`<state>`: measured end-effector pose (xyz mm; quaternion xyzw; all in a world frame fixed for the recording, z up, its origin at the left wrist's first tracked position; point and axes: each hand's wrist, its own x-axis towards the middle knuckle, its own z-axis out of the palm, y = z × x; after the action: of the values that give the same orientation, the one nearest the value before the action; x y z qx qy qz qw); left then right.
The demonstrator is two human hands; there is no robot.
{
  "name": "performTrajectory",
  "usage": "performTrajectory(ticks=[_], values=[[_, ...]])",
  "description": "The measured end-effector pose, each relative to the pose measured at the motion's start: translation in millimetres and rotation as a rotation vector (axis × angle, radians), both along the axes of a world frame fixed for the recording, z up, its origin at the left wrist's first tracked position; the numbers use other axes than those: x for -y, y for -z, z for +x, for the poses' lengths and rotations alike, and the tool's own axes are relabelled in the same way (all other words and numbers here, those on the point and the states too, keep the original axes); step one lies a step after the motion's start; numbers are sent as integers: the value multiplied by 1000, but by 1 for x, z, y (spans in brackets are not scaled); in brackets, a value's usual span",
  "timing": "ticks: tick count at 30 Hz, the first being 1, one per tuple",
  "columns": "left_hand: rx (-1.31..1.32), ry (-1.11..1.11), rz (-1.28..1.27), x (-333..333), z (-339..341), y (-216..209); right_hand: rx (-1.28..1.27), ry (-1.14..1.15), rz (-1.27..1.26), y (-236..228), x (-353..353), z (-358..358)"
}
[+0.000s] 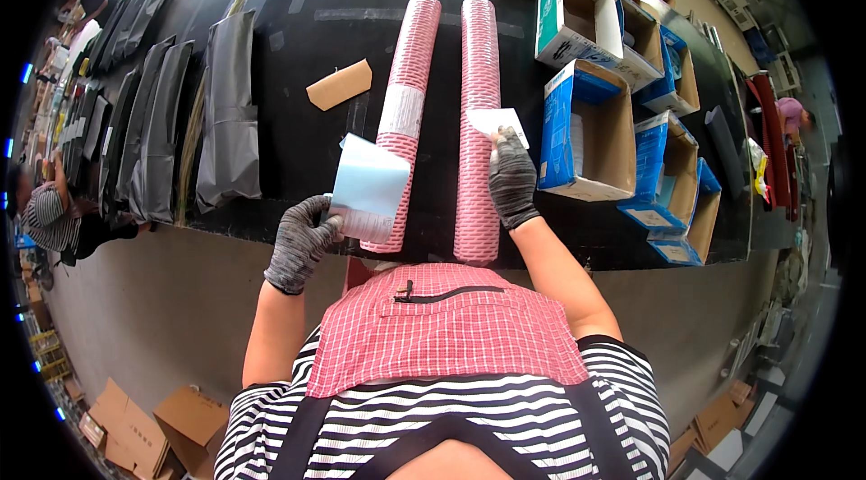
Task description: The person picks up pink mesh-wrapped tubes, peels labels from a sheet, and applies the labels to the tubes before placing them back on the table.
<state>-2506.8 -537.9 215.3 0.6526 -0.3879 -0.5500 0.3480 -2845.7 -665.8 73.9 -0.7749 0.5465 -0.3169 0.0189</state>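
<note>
Two long rolls with a pink-and-white pattern lie side by side on the black table, pointing away from me. The left roll point(416, 51) bears a white printed label point(401, 112) at its middle. My left hand point(303, 241), in a grey knit glove, pinches a light blue backing sheet point(372, 178) with a white printed lower part. This sheet hangs over the near half of the left roll. My right hand point(512, 178), gloved alike, holds a white label point(511, 118) over the middle of the right roll point(479, 51). Whether that label touches the roll I cannot tell.
Long grey plastic-wrapped packages point(227, 110) lie in a row at the left. A folded brown paper piece point(339, 85) lies left of the rolls. Several open boxes, including a blue box point(557, 142) and a green-and-white box point(552, 15), stand at the right. Cartons point(126, 426) sit behind me.
</note>
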Motion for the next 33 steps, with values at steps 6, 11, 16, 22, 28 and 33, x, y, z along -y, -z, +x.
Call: performTrajectory(ticks=[6,11,16,22,28,33], values=[[-16,8,11,1,-4,0,-99,-54,128,24,-23,6],[-39,-15,23,0,-2,5,-307,-51,335,7,-57,8],[-73,-70,2,-6,0,7,-389,-70,409,-34,-28,13],[-80,-75,18,-3,-11,-3,-340,143,488,6,46,49],[-227,-118,-80,7,-34,-16,-380,-98,350,26,-21,26],[-209,103,-87,20,-54,-15,348,-175,362,-34,-57,-13]])
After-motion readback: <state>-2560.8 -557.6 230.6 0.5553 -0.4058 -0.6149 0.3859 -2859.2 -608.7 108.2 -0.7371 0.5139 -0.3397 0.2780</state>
